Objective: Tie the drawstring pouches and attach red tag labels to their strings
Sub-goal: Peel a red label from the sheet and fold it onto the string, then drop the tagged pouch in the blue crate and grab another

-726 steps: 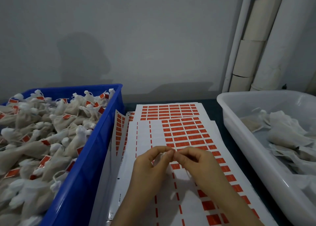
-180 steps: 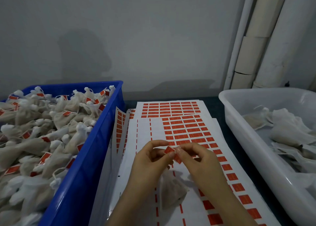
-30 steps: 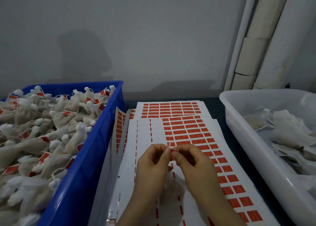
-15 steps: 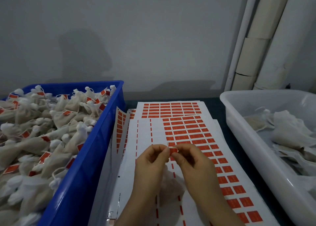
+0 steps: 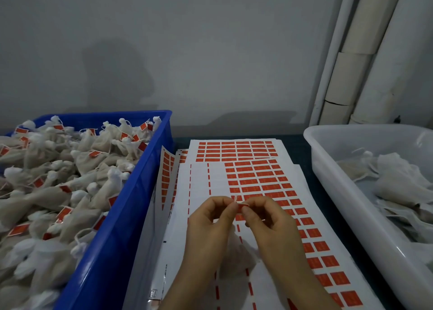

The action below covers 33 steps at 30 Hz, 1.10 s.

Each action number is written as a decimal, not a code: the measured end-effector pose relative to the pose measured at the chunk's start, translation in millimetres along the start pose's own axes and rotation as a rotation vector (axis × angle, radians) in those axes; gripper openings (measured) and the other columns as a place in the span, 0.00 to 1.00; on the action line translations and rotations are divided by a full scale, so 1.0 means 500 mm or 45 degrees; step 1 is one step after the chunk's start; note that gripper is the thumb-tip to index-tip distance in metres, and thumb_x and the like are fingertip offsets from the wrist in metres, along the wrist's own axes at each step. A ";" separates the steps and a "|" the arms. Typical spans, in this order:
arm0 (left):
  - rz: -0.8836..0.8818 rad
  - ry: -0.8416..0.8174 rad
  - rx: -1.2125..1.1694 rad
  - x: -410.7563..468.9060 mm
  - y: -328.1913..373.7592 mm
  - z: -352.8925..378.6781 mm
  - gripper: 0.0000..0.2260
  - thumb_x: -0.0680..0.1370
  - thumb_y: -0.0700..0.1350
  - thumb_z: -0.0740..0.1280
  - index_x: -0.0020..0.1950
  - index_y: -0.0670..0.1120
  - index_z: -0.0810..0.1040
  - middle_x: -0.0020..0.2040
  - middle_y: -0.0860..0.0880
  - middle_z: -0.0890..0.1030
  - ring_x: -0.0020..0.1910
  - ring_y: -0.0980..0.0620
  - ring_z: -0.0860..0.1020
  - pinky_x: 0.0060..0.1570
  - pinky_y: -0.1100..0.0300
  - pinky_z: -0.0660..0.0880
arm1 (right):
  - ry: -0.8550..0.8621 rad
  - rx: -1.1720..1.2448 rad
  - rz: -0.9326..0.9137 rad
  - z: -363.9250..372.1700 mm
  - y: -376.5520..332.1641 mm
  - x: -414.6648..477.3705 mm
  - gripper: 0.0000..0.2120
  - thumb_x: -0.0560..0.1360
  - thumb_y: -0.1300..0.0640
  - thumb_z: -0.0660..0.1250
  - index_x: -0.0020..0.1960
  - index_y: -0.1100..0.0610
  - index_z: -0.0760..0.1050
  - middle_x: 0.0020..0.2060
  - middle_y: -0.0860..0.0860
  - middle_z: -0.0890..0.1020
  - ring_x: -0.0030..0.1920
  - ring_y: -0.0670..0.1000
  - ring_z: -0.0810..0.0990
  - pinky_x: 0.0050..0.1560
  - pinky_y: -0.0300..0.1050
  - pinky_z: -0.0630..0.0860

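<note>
- Pinching a small red rectangular paper tag label between my left hand and right hand, each thumb and forefinger curled onto it, above white sheets of red stickers.
- A pale mesh drawstring pouch lies under my wrists, partly hidden.
- A blue plastic crate of tagged pouches stands left, a white plastic tub right.
- The tag's long axis runs left-right, roughly level.

One person's two hands and forearms, seen from above by a head-worn camera. The left hand and right hand are bare, and so are both wrists and forearms down to the bottom edge. The fingers are slender; nail detail is too blurred to make out.
</note>
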State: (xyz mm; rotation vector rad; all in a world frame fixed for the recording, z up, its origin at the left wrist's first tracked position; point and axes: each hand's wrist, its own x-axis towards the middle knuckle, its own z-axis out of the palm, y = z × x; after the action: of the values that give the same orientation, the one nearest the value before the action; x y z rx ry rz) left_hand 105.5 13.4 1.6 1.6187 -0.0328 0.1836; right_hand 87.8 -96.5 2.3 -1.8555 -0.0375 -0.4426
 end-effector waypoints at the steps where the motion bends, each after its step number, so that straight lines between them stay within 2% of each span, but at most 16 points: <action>1: 0.006 -0.001 0.020 0.000 -0.001 0.001 0.02 0.74 0.46 0.67 0.42 0.52 0.79 0.39 0.57 0.83 0.41 0.57 0.81 0.37 0.74 0.76 | -0.004 0.010 0.003 0.001 -0.002 -0.001 0.06 0.71 0.51 0.65 0.38 0.41 0.71 0.36 0.34 0.78 0.39 0.39 0.79 0.33 0.20 0.70; 3: 0.021 -0.002 0.035 0.000 -0.001 0.001 0.05 0.76 0.44 0.65 0.41 0.51 0.78 0.40 0.55 0.83 0.42 0.55 0.81 0.41 0.72 0.75 | -0.038 0.063 0.049 0.001 -0.008 -0.002 0.02 0.69 0.46 0.61 0.38 0.42 0.71 0.33 0.33 0.78 0.38 0.38 0.79 0.34 0.20 0.70; 4: 0.031 -0.004 0.040 0.000 0.001 0.001 0.06 0.76 0.43 0.64 0.40 0.51 0.77 0.41 0.54 0.82 0.43 0.54 0.81 0.42 0.71 0.75 | -0.065 0.106 0.068 0.003 -0.010 -0.003 0.05 0.67 0.43 0.59 0.38 0.42 0.72 0.31 0.32 0.79 0.38 0.35 0.79 0.33 0.20 0.70; 7: 0.073 0.015 0.075 -0.001 0.002 -0.001 0.08 0.77 0.42 0.63 0.38 0.51 0.75 0.39 0.55 0.82 0.41 0.55 0.80 0.36 0.73 0.75 | -0.117 0.122 0.082 0.007 -0.011 -0.006 0.08 0.64 0.40 0.58 0.39 0.41 0.71 0.32 0.32 0.79 0.39 0.30 0.77 0.33 0.19 0.70; 10: 0.075 0.052 0.069 0.000 0.000 -0.005 0.08 0.76 0.41 0.64 0.38 0.50 0.75 0.39 0.55 0.82 0.40 0.56 0.80 0.31 0.78 0.74 | -0.185 0.021 0.082 0.015 -0.009 -0.008 0.02 0.69 0.43 0.63 0.39 0.38 0.69 0.37 0.32 0.75 0.39 0.35 0.77 0.31 0.20 0.69; 13: 0.091 0.077 0.085 0.002 0.000 -0.012 0.08 0.76 0.42 0.64 0.38 0.50 0.75 0.40 0.55 0.82 0.41 0.55 0.81 0.29 0.77 0.74 | -0.273 -0.064 0.101 0.019 -0.006 -0.009 0.07 0.72 0.47 0.64 0.39 0.37 0.67 0.39 0.32 0.74 0.40 0.37 0.76 0.30 0.24 0.70; 16: 0.091 0.096 0.068 0.003 0.003 -0.016 0.08 0.76 0.42 0.63 0.38 0.50 0.75 0.40 0.56 0.81 0.41 0.56 0.81 0.28 0.77 0.73 | -0.322 -0.127 0.060 0.018 -0.006 -0.008 0.09 0.72 0.47 0.65 0.37 0.37 0.67 0.40 0.33 0.73 0.42 0.38 0.75 0.36 0.26 0.68; 19: 0.024 0.124 -0.037 0.009 0.003 -0.021 0.06 0.76 0.43 0.64 0.40 0.51 0.76 0.39 0.57 0.82 0.40 0.58 0.82 0.30 0.74 0.75 | -0.424 -0.149 0.059 0.022 -0.004 -0.011 0.07 0.71 0.46 0.65 0.37 0.38 0.68 0.41 0.34 0.73 0.44 0.40 0.75 0.43 0.29 0.69; 22: -0.046 0.127 -0.194 0.017 0.002 -0.031 0.03 0.73 0.47 0.66 0.40 0.52 0.78 0.39 0.58 0.84 0.41 0.57 0.83 0.36 0.67 0.80 | -0.491 -0.161 0.099 0.020 -0.004 -0.012 0.08 0.70 0.46 0.67 0.39 0.37 0.68 0.40 0.32 0.72 0.43 0.39 0.74 0.41 0.28 0.69; 25: -0.151 0.194 -0.345 0.026 0.002 -0.040 0.02 0.71 0.48 0.68 0.41 0.52 0.80 0.39 0.53 0.85 0.40 0.49 0.83 0.37 0.60 0.79 | -0.482 -0.210 0.105 0.016 -0.001 -0.012 0.08 0.71 0.49 0.67 0.42 0.39 0.69 0.39 0.34 0.72 0.41 0.39 0.75 0.36 0.26 0.69; 27: -0.226 0.245 -0.427 0.033 0.002 -0.044 0.04 0.73 0.45 0.68 0.45 0.53 0.80 0.40 0.52 0.85 0.40 0.49 0.83 0.36 0.60 0.78 | -0.420 -0.202 0.116 0.013 0.001 -0.010 0.06 0.72 0.49 0.66 0.39 0.40 0.70 0.38 0.37 0.75 0.39 0.41 0.77 0.33 0.26 0.71; 29: -0.285 0.243 -0.507 0.037 0.004 -0.046 0.05 0.74 0.44 0.67 0.48 0.53 0.78 0.44 0.49 0.84 0.43 0.48 0.83 0.38 0.59 0.78 | -0.351 -0.168 0.125 0.010 0.004 -0.008 0.05 0.72 0.49 0.66 0.39 0.41 0.71 0.37 0.38 0.77 0.40 0.41 0.78 0.35 0.26 0.72; 31: -0.343 0.212 -0.540 0.039 0.008 -0.046 0.05 0.75 0.46 0.66 0.50 0.53 0.77 0.49 0.48 0.82 0.47 0.48 0.81 0.41 0.57 0.77 | -0.280 -0.117 0.157 0.006 0.005 -0.003 0.05 0.71 0.51 0.67 0.41 0.42 0.72 0.39 0.37 0.77 0.41 0.39 0.77 0.34 0.25 0.72; 33: -0.390 0.163 -0.509 0.038 0.014 -0.044 0.05 0.76 0.49 0.64 0.50 0.52 0.76 0.49 0.49 0.82 0.48 0.49 0.80 0.38 0.58 0.76 | -0.215 -0.053 0.191 0.000 0.004 0.003 0.07 0.71 0.52 0.68 0.40 0.41 0.72 0.38 0.35 0.77 0.40 0.36 0.76 0.30 0.23 0.70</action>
State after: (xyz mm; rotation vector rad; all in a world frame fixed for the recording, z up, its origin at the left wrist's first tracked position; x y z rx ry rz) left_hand 121.1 36.7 12.2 1.1924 0.2605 0.0387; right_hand 89.4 -97.5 0.9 -1.9174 -0.0030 -0.1832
